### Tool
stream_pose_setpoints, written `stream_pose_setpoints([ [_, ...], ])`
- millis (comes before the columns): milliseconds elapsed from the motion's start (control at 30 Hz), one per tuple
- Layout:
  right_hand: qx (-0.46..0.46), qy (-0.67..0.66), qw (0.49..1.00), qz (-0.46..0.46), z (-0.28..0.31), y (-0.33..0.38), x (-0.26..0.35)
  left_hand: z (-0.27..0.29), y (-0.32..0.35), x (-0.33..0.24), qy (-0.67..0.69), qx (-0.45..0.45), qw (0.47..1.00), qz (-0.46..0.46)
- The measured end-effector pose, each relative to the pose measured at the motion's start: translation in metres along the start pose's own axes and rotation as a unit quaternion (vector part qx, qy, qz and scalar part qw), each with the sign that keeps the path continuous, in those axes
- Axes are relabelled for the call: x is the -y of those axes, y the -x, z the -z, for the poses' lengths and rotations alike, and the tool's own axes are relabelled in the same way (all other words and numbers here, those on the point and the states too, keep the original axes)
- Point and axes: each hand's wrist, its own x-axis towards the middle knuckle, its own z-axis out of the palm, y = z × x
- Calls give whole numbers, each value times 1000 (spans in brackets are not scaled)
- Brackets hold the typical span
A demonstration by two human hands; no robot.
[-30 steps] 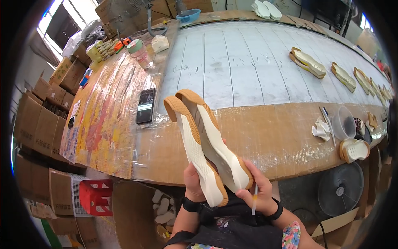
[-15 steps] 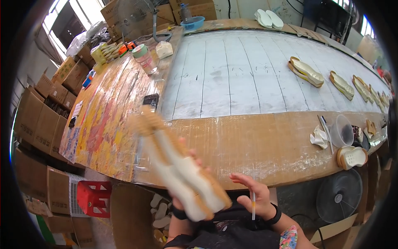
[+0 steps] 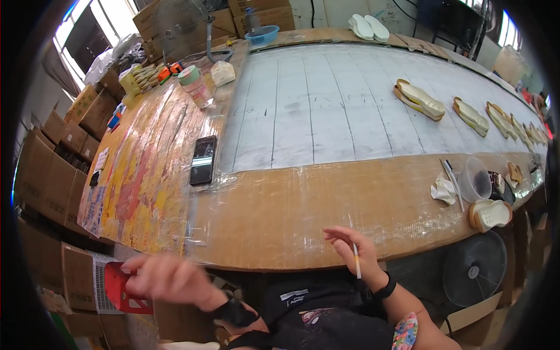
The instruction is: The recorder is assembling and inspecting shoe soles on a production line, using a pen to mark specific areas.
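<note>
My left hand (image 3: 169,281) is at the lower left, beyond the table's near edge and beside a red plastic stool (image 3: 119,289). Motion smears it, but its fingers look apart and nothing shows in them. At the bottom edge below it, part of a white sole-like piece (image 3: 189,345) comes into view, mostly cut off. My right hand (image 3: 359,254) is over the table's front edge, holding a thin white stick (image 3: 356,261) with an orange band between thumb and fingers. The stick's upper end points up past the fingers.
A phone (image 3: 203,160) lies on the table left of the white lined board (image 3: 291,116). Several shoe soles (image 3: 420,100) rest on the board's right side. A clear plastic cup (image 3: 474,179), crumpled tissue (image 3: 443,191) and another sole pair (image 3: 491,215) sit front right. A fan (image 3: 473,272) stands below.
The pair of white and tan soles has left my left hand, which has swung down and left. The phone they partly covered shows fully. My right hand stays nearly in place with the stick.
</note>
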Motion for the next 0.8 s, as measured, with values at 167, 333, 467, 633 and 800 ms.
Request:
stream_pose_setpoints([
  [167,21,229,973,-30,54,-63,-12,105,25,95,-549,-234,743,304],
  [333,-32,432,901,26,119,-146,-50,172,51,127,-635,-148,671,352],
  [467,-149,427,889,71,152,-163,-87,204,59,132,-647,-143,673,329],
  [633,-215,514,827,72,146,-162,-89,179,51,138,-733,-7,613,296],
  [800,-237,534,804,109,162,-166,-105,194,55,136,-645,-108,673,346],
])
